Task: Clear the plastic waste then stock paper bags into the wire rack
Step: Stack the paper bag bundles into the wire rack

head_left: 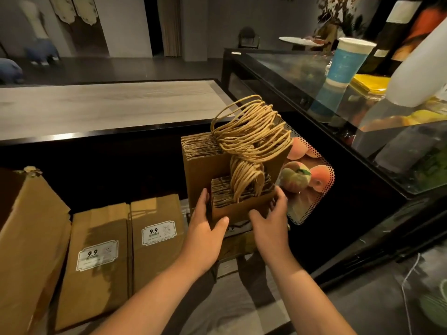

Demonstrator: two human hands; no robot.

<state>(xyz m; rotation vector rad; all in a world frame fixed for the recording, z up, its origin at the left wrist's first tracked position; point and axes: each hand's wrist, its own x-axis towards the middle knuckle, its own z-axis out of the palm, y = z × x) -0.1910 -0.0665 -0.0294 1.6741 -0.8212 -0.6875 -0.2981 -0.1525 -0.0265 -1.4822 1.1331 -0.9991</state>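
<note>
Item: small stack of paper bags (242, 201), brown kraft, folded flat, standing upright with twisted cord handles (246, 180) rising from the top edge. Location: centre of the scene, below the counter edge, directly in front of a taller stack of paper bags (200, 165) of the same make, whose handles (251, 131) spring up in a loose tangle.

Left hand (205, 221): curled partway round the left side of the small stack, thumb across the near face, fingers behind. Right hand (268, 221): the same on the right side, fingers wrapped round the far edge. Both hold the one stack between them.

Wire rack: not clearly seen; a dark strip shows just under the small stack, and I cannot tell whether it is the rack. Plastic waste: none in view.

Adjacent: peach-print panel (307, 180) just right of the bags; labelled cartons (154, 238) to the left; paper cup (348, 61) on the glass case (278, 68), far right.

Handling note, as a judgement: the step appears to be seating the small stack upright against the tall one. Squeeze evenly from both sides so that the flat bags do not fan or slide. Lower it straight, bottom edge level. Keep the cord handles clear of the taller tangle, since snagged loops could drag bags out of line. Let go only once the stack stands unaided.
</note>
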